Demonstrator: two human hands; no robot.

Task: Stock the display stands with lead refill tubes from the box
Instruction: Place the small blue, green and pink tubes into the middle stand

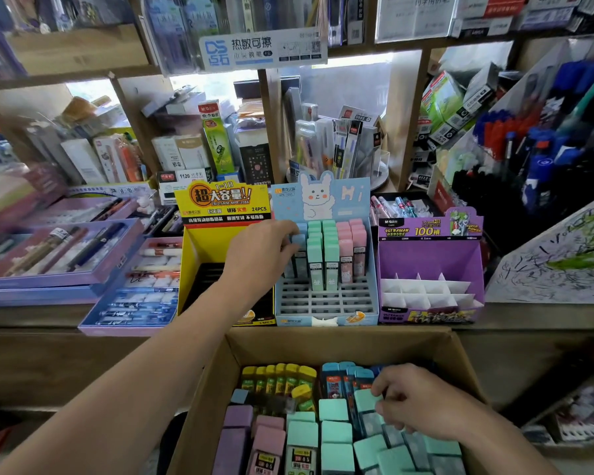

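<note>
1 head-worn camera looks forward and down, close over box and display stands.

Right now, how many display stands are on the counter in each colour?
Yellow stand: 1
Light blue bunny stand: 1
Purple stand: 1
Total: 3

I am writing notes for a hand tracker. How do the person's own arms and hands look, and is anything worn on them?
Nothing worn is visible. The left hand and the right hand show no glove, ring or watch. The left forearm and the right forearm are uncovered down to the picture's edge, so no sleeve shows.
</note>
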